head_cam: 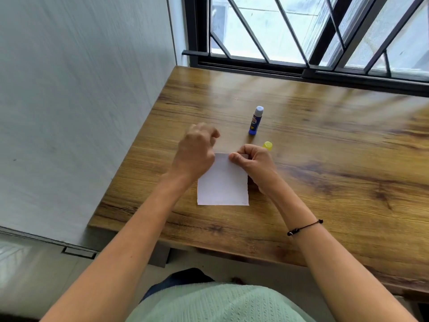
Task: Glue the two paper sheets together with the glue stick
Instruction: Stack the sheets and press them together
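A white square of paper (222, 184) lies on the wooden table (325, 159) in front of me; I cannot tell whether it is one sheet or two stacked. My right hand (251, 162) pinches its far right corner, thumb on top. My left hand (197, 151) hovers over the paper's far left corner with its fingers curled and nothing visible in them. The blue glue stick (255, 120) stands upright and uncapped a little beyond the paper. Its yellow cap (267, 145) lies just behind my right hand.
A barred window (313, 33) runs along the table's far edge. A grey wall (81, 101) borders the table on the left. The table's near edge is close to my body, and bare wood stretches to the right.
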Demonstrator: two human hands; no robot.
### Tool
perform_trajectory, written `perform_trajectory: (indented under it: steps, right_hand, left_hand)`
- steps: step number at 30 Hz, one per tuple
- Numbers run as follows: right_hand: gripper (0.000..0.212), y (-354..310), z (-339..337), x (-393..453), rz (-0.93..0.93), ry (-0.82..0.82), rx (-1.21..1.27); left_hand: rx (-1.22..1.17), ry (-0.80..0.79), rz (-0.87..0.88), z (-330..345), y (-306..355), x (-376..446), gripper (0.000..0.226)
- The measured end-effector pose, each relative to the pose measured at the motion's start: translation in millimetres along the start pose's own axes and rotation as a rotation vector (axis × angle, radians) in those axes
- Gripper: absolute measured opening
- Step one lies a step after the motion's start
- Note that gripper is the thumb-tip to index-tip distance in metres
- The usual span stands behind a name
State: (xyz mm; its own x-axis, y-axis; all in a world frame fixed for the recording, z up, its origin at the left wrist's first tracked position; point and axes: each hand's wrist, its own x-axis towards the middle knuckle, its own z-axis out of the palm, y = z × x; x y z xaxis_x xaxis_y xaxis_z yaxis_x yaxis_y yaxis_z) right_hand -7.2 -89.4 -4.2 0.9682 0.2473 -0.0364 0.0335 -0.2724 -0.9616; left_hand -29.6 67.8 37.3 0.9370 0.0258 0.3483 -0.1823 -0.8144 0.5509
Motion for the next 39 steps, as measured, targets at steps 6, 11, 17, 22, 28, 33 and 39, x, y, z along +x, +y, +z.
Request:
perform_trajectory:
  steps: [6,11,17,22,28,33,39]
  right_hand:
    - [0.016,-5,-5,2,-0.045,-0.085,0.026]
    - [0.014,-1,-5,-3,0.036,-0.037,0.144]
    - [0.018,-2,-1,-5,0.050,0.017,0.183]
    - [0.018,2,-1,-7,0.023,-0.014,0.174]
    - [0.016,3,6,-13,-0.117,-0.021,0.114]
    - [0.017,4,11,-13,-0.126,0.020,0.068]
    - [0.015,9,11,-20,-0.109,0.028,-0.023]
  left_hand:
    - [0.067,-0.312,0.061,10,4,2,0.009]
    - [0.007,-0.219,-0.054,9,1,-4,0.011]
    - [-0.035,-0.154,-0.179,12,1,-10,0.011]
    - [-0.031,-0.235,-0.188,10,2,-8,0.013]
    - [-0.013,-0.237,-0.106,16,18,-4,0.014]
    - [-0.035,-0.116,-0.126,17,22,-4,0.011]
    - [-0.098,0.054,-0.231,6,14,5,0.013]
